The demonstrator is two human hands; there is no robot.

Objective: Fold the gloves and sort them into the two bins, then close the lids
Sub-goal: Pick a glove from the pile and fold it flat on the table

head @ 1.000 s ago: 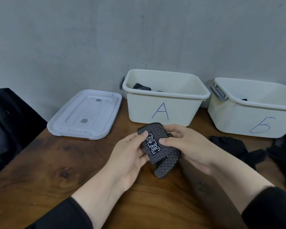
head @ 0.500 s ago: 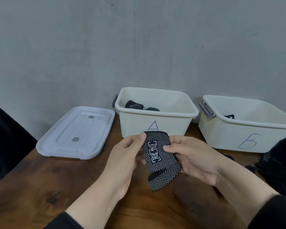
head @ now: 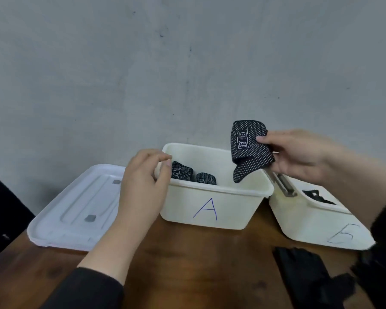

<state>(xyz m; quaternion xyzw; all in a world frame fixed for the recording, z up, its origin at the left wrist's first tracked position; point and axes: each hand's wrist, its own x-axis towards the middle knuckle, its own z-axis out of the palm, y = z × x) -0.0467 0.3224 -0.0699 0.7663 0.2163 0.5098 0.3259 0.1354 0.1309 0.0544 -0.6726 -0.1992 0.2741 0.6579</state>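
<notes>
My right hand (head: 299,155) pinches a folded black glove with white dots (head: 247,150) and holds it above the right side of bin A (head: 210,208). Two folded dotted gloves (head: 182,173) lie inside bin A at its left. My left hand (head: 143,184) hangs in front of bin A's left corner, fingers loosely curled, holding nothing. Bin B (head: 316,221) stands to the right with a dark glove (head: 316,196) inside. Loose black gloves (head: 308,277) lie on the table in front of bin B.
A white lid (head: 76,208) lies flat on the wooden table (head: 187,264) left of bin A. A grey latch handle (head: 281,184) sticks out from bin B toward bin A. A grey wall stands close behind the bins. Dark fabric sits at the far left edge.
My left hand let go of the folded glove. My right hand carried it up and forward from above the table to over bin A. The view tilted upward.
</notes>
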